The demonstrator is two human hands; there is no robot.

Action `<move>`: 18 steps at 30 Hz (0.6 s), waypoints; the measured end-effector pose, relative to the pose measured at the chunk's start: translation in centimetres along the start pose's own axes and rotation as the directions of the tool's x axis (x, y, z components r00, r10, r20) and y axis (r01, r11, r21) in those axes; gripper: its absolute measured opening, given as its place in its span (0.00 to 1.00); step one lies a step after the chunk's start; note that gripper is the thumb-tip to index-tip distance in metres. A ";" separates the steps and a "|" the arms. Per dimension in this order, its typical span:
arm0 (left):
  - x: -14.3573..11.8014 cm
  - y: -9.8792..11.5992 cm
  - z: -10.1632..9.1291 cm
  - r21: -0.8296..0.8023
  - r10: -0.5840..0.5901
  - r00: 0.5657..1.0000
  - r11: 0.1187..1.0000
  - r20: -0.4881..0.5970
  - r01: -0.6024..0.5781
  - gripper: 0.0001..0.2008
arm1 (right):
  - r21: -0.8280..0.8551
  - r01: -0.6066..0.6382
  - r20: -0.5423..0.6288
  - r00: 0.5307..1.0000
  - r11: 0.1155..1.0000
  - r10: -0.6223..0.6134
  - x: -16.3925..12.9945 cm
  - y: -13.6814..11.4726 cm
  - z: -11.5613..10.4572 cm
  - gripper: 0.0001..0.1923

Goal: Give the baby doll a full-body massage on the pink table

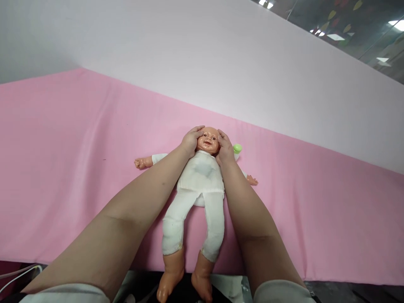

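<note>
A baby doll (202, 174) with a white cloth body lies face up, its bare plastic feet hanging over the near edge. My left hand (191, 141) cups one side of the doll's head, with the fingertips near its brow. On the other side, my right hand (225, 147) is curved around the cheek and temple. Both palms press against the head, so it is held between them. The doll's arms stretch out sideways, partly hidden behind my forearms. Just beyond my right hand is a small light green object (237, 148), partly covered; its kind is unclear.
Pink cloth (299, 202) covers the table, with folds along it. A white wall (202, 54) rises behind, and a window (344, 29) with reflected lights is at the upper right. White cables (20, 271) hang at the lower left.
</note>
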State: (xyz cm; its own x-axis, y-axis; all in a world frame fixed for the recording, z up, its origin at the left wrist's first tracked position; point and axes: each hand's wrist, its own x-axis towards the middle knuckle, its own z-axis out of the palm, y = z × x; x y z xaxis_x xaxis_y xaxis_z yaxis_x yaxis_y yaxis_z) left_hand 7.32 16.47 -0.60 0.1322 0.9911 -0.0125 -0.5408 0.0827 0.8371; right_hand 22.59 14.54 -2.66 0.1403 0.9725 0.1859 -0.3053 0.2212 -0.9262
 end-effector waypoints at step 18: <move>-0.4 0.0 0.6 0.168 0.062 0.998 0.984 0.008 -0.063 0.32 | -0.217 0.087 -0.073 0.992 0.972 -0.105 0.4 0.3 1.0 0.30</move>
State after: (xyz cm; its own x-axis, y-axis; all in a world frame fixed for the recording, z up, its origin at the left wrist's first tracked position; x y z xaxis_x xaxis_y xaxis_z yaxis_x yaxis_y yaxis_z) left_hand 7.73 16.02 -0.25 0.1049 0.9935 0.0440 -0.4012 0.0018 0.9160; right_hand 21.60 15.08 -2.52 0.2400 0.9360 0.2575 -0.0799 0.2834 -0.9557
